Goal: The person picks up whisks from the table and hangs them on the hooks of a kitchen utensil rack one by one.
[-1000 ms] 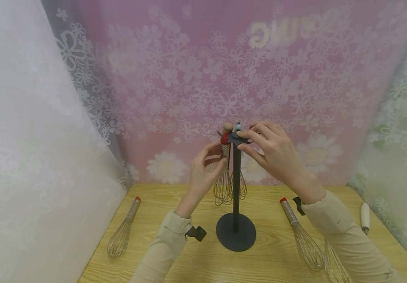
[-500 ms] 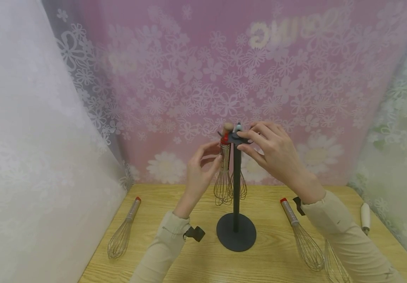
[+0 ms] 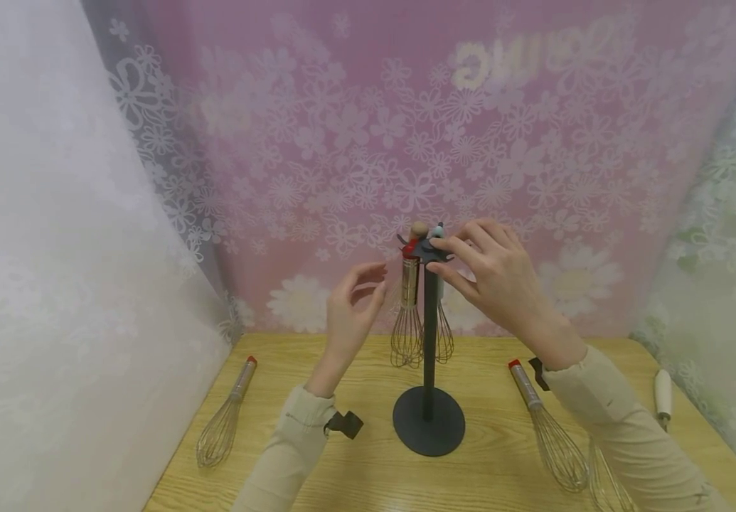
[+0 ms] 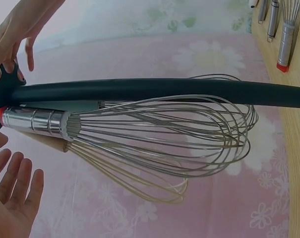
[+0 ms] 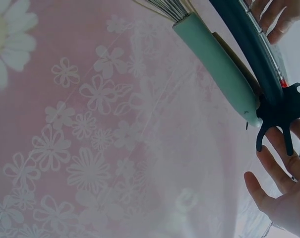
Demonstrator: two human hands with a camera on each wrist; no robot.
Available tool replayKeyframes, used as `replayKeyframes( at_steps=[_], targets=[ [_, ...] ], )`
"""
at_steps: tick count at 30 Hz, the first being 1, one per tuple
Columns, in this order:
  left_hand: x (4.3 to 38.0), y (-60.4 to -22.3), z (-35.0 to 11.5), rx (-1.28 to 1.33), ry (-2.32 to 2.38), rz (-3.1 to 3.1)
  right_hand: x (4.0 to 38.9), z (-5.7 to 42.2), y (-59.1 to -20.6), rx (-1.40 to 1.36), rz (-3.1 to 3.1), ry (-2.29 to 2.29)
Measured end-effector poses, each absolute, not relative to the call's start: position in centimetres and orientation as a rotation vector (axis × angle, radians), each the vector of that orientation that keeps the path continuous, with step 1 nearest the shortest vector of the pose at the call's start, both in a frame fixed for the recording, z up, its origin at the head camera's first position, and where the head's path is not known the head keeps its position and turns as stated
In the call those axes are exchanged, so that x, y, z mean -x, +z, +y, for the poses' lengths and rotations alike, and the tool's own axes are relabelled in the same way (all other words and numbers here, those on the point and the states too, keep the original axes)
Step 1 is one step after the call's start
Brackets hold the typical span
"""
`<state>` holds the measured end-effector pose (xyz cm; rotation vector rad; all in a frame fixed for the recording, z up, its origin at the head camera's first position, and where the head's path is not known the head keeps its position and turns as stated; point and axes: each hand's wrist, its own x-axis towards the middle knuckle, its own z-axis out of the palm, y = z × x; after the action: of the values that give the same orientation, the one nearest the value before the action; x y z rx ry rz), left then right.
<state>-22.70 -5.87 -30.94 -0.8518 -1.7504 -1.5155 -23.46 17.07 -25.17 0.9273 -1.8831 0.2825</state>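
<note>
A black whisk stand with a round base and a hooked top stands in the middle of the table. A steel whisk with a red end hangs from its left side. My left hand is beside that whisk, apart from it, fingers spread and holding nothing. My right hand holds the stand's top, index fingertip on it and thumb at its near edge. Behind the steel whisk hang a wooden-handled whisk and a mint-green whisk.
On the wooden table, a red-ended whisk lies at the left and another whisk at the right. A white-handled tool is near the right edge. A pink floral curtain stands behind.
My left hand has let go of the steel whisk's handle and moved left. The whisk now hangs from the stand. My right hand stays at the stand's top.
</note>
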Motion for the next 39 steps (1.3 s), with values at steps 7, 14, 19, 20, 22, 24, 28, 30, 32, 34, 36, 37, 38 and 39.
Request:
replayKeyframes(
  at_steps=[7, 14, 19, 20, 22, 24, 28, 30, 32, 34, 36, 37, 38, 39],
  targets=[
    [22.8, -31.5, -6.7, 0.789, -1.524, -1.768, 23.6, 17.4, -25.4, -0.941, -1.9, 0.311],
    [22.8, -31.9, -7.7, 0.751, -1.486, -1.786, 23.8, 17.9, -25.4, -0.975, -1.913, 0.348],
    [23.4, -32.6, -8.5, 0.724, -1.491, -1.801, 23.9, 18.2, -25.4, -1.003, -1.901, 0.363],
    [23.5, -32.7, -8.7, 0.718, -1.489, -1.805, 23.9, 18.2, -25.5, -1.006, -1.897, 0.362],
    [23.7, -32.9, -8.9, 0.71, -1.483, -1.807, 23.9, 18.2, -25.5, -1.011, -1.893, 0.36],
    [23.8, -33.2, -9.2, 0.703, -1.465, -1.812, 24.0, 18.2, -25.5, -1.012, -1.89, 0.358],
    [23.8, -33.3, -9.6, 0.683, -1.44, -1.815, 24.0, 18.2, -25.4, -1.016, -1.888, 0.36],
    [23.9, -33.6, -10.0, 0.674, -1.43, -1.815, 23.9, 18.2, -25.3, -1.018, -1.89, 0.362],
    [24.1, -33.9, -10.4, 0.664, -1.425, -1.816, 23.9, 18.2, -25.3, -1.02, -1.893, 0.364],
    [24.2, -34.3, -10.7, 0.652, -1.43, -1.824, 23.9, 18.2, -25.3, -1.02, -1.893, 0.367],
    [24.3, -34.6, -11.1, 0.635, -1.431, -1.835, 23.9, 18.2, -25.2, -1.019, -1.892, 0.368],
    [24.3, -34.8, -11.3, 0.628, -1.432, -1.839, 23.8, 18.2, -25.2, -1.018, -1.89, 0.37],
    [24.4, -34.9, -11.4, 0.619, -1.438, -1.842, 23.8, 18.2, -25.2, -1.017, -1.889, 0.371],
    [24.4, -35.1, -11.6, 0.611, -1.444, -1.846, 23.8, 18.2, -25.2, -1.017, -1.889, 0.373]
  ],
)
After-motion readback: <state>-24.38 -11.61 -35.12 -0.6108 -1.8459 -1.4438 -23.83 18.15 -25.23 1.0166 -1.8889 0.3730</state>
